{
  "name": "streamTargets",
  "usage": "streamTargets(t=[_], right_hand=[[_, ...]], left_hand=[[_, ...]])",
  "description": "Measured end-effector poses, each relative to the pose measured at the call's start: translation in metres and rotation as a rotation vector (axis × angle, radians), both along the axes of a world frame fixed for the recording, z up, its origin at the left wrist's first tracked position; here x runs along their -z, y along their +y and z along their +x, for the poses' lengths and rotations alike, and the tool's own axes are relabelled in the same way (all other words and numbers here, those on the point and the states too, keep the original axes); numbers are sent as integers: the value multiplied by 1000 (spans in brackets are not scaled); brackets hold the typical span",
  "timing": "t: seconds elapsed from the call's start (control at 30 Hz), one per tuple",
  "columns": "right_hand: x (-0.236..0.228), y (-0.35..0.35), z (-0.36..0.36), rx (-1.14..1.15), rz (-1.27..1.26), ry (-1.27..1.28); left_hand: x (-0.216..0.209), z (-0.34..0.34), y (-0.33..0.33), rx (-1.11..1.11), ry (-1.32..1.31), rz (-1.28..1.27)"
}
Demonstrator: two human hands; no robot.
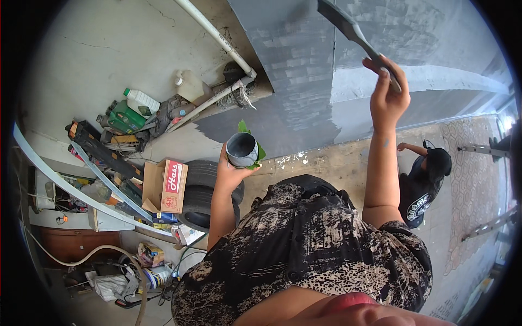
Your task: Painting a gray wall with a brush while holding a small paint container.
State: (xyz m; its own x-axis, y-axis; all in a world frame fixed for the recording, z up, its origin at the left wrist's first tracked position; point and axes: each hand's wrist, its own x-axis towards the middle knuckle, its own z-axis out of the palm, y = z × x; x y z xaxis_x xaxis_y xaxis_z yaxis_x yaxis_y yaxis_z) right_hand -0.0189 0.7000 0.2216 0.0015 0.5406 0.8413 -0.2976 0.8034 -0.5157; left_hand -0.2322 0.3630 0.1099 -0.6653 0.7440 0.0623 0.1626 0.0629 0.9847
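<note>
My right hand point(390, 96) is raised at the upper right, its fingers closed round the handle of a grey-coated paintbrush point(356, 35). The brush's broad end points up and left, in front of the wall point(293, 81); whether its bristles touch the wall I cannot tell. That wall carries streaky grey paint, with a paler band beside my right wrist. Lower and to the left, my left hand point(232, 176) is wrapped round a small cup point(242, 151) with grey paint inside and smeared on its rim. Green leaves point(261, 154) stick out beside the cup.
Left of me are an open cardboard box point(173, 187), stacked black tires point(198, 190), bottles point(142, 102) and a white pipe point(217, 38) along the wall. Another person in black point(427, 182) crouches at the right, near metal ladder legs point(484, 151).
</note>
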Motion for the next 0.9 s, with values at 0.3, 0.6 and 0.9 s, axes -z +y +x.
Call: streamTargets(t=[0.3, 0.6, 0.9], right_hand=[[5, 22, 14, 101, -89, 19], [7, -60, -46, -212, 79, -273], [30, -25, -2, 21, -96, -185]], left_hand=[[-3, 7, -12, -3, 34, 7], [0, 4, -22, -10, 12, 1], [16, 9, -47, -69, 2, 42]])
